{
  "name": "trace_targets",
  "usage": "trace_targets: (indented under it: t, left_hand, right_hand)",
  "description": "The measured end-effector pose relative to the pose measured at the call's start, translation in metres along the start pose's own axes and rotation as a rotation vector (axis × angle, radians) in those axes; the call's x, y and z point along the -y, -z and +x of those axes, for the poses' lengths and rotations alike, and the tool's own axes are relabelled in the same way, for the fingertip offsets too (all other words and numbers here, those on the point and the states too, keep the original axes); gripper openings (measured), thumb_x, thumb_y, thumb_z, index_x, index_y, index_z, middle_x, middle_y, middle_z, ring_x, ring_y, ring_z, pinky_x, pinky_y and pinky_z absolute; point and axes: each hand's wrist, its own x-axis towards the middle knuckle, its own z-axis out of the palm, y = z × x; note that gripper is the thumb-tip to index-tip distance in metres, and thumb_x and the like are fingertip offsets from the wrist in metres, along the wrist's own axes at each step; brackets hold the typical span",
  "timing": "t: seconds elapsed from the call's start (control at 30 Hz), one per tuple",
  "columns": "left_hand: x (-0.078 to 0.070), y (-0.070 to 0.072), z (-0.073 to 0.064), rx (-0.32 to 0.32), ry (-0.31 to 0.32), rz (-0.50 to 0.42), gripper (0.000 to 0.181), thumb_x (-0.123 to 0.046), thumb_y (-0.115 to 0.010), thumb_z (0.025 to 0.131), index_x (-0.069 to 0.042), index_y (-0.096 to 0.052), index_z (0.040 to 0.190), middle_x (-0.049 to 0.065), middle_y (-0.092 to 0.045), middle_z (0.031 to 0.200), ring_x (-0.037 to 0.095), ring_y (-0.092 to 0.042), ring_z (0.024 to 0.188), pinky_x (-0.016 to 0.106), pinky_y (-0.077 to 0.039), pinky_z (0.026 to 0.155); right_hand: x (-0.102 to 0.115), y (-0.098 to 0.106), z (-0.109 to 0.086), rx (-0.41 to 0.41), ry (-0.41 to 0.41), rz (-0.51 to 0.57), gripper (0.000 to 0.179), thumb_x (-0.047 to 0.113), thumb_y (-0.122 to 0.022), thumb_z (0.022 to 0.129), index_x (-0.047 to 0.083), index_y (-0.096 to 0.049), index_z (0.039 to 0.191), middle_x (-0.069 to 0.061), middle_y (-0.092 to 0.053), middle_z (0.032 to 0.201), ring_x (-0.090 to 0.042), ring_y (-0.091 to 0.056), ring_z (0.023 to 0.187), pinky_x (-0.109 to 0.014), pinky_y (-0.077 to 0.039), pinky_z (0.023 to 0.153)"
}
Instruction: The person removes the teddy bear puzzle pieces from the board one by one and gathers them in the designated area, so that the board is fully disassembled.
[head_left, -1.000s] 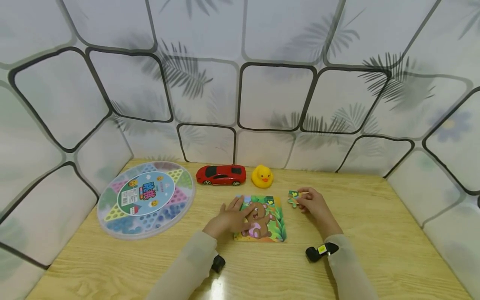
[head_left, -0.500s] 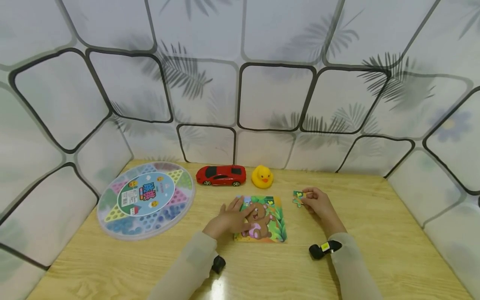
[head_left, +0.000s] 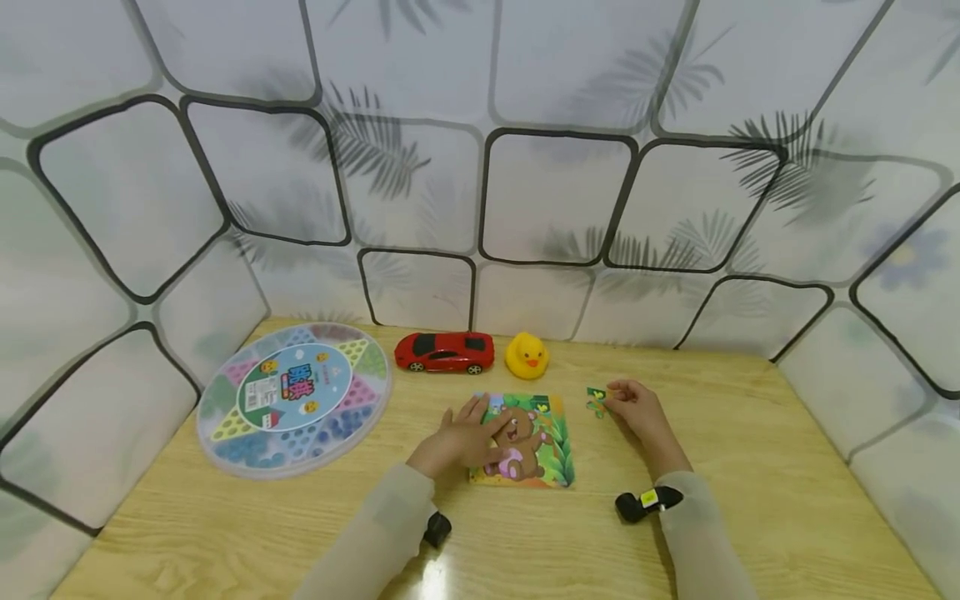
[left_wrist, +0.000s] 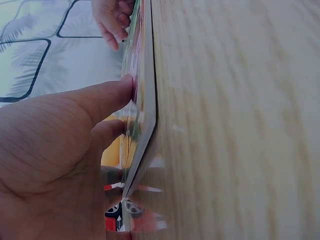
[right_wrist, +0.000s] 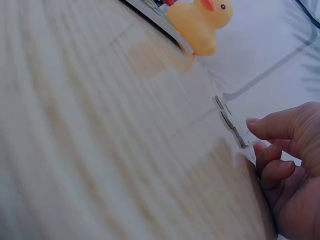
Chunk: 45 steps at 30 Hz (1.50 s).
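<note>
We find the small puzzle piece on the counter (head_left: 750, 433), just to the right of the bear puzzle and apart from it; its printed face is green with a touch of yellow, and the right wrist view gives us its thin edge. The right hand (head_left: 641, 412) is right beside it, fingers bent and thumb parted from them, and in that wrist view we make out a narrow gap between the thumb and the piece, so we see the hand loosely open with nothing in its grasp. The bear puzzle (head_left: 534, 442) lies flat on the counter near the middle, a brown bear among green leaves, and the left hand (head_left: 463, 437) rests over its left side with fingers spread, thumb touching the printed surface and nothing gripped. Both arms come in from our near edge in pale sleeves (head_left: 693, 525), with a small black camera (head_left: 649, 500) worn at each wrist. Behind the puzzle stands a yellow duck (head_left: 527, 357), and just left of it a red toy car (head_left: 444, 352), side-on to us. Farther left we have a large round game case (head_left: 295, 390) with a blue label and a star pattern. Around the back and sides rises a pale wall covering (head_left: 555, 200) patterned with dark rounded outlines and grey leaves.
</note>
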Motion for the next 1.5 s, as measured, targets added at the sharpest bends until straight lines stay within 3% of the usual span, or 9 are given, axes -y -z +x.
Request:
trace_targets:
  t: [0.2, 0.4, 0.7, 0.83, 0.97, 1.07, 1.27, 1.5]
  left_hand:
    - [-0.001, -0.001, 0.0, 0.002, 0.001, 0.007, 0.066, -0.049, -0.048, 0.095, -0.03, -0.022, 0.152, 0.011, -0.002, 0.159, 0.027, 0.001, 0.145, 0.058, -0.007, 0.111]
    - [0.0, -0.001, 0.001, 0.01, 0.003, -0.003, 0.065, -0.049, -0.048, 0.095, -0.03, -0.022, 0.152, 0.01, -0.001, 0.159, 0.027, 0.001, 0.145, 0.058, -0.006, 0.111]
    - [0.001, -0.002, 0.004, 0.005, 0.008, -0.004, 0.065, -0.048, -0.048, 0.095, -0.031, -0.02, 0.152, 0.01, 0.0, 0.159, 0.027, 0.003, 0.145, 0.058, -0.005, 0.111]
    - [0.001, -0.001, 0.004, 0.004, 0.006, -0.002, 0.065, -0.048, -0.047, 0.095, -0.031, -0.02, 0.152, 0.01, 0.0, 0.159, 0.027, 0.003, 0.145, 0.058, -0.005, 0.111]
    - [0.0, -0.001, 0.002, 0.011, 0.002, -0.011, 0.065, -0.048, -0.048, 0.095, -0.03, -0.021, 0.152, 0.011, -0.001, 0.159, 0.027, 0.002, 0.145, 0.058, -0.006, 0.111]
    - [0.0, 0.0, 0.0, 0.011, 0.003, -0.014, 0.065, -0.047, -0.049, 0.095, -0.03, -0.022, 0.152, 0.011, -0.002, 0.159, 0.027, 0.0, 0.145, 0.058, -0.006, 0.111]
    - [0.0, 0.001, 0.0, 0.013, 0.004, -0.015, 0.065, -0.047, -0.048, 0.095, -0.03, -0.022, 0.152, 0.01, -0.002, 0.159, 0.027, 0.0, 0.145, 0.058, -0.006, 0.112]
    - [-0.002, 0.002, -0.002, 0.016, -0.001, -0.013, 0.065, -0.048, -0.048, 0.095, -0.03, -0.022, 0.152, 0.011, -0.002, 0.159, 0.027, 0.0, 0.145, 0.058, -0.006, 0.111]
  right_hand:
    - [-0.002, 0.0, -0.005, 0.011, -0.033, 0.086, 0.033, 0.015, -0.063, 0.091, -0.005, -0.058, 0.117, -0.004, -0.054, 0.092, -0.014, -0.047, 0.081, -0.021, -0.044, 0.063]
    - [-0.001, 0.001, -0.009, 0.025, -0.047, 0.139, 0.032, 0.017, -0.063, 0.092, -0.006, -0.06, 0.114, 0.003, -0.051, 0.081, -0.01, -0.044, 0.067, -0.021, -0.041, 0.053]
    - [0.003, 0.003, -0.014, 0.061, -0.05, 0.224, 0.036, 0.017, -0.063, 0.092, -0.008, -0.057, 0.117, 0.003, -0.055, 0.08, -0.007, -0.045, 0.059, -0.022, -0.041, 0.053]
    - [0.005, 0.001, -0.018, 0.049, -0.051, 0.301, 0.035, 0.013, -0.063, 0.091, -0.011, -0.056, 0.116, 0.004, -0.055, 0.076, -0.006, -0.044, 0.057, -0.02, -0.04, 0.05]
    - [0.01, -0.004, -0.023, 0.079, -0.064, 0.451, 0.033, 0.007, -0.061, 0.092, -0.014, -0.053, 0.115, 0.003, -0.051, 0.071, -0.007, -0.041, 0.054, -0.02, -0.036, 0.048]
    - [0.017, -0.009, -0.026, 0.102, -0.06, 0.443, 0.032, 0.008, -0.06, 0.092, -0.014, -0.053, 0.114, 0.002, -0.051, 0.072, -0.007, -0.04, 0.053, -0.02, -0.035, 0.048]
    - [0.029, -0.022, -0.029, 0.095, -0.039, 0.253, 0.03, 0.013, -0.062, 0.092, -0.008, -0.059, 0.113, 0.002, -0.054, 0.076, -0.008, -0.044, 0.055, -0.02, -0.038, 0.049]
    - [0.039, -0.038, -0.032, 0.116, -0.027, 0.26, 0.026, 0.012, -0.062, 0.092, -0.007, -0.06, 0.11, 0.0, -0.053, 0.076, -0.009, -0.044, 0.055, -0.02, -0.038, 0.049]
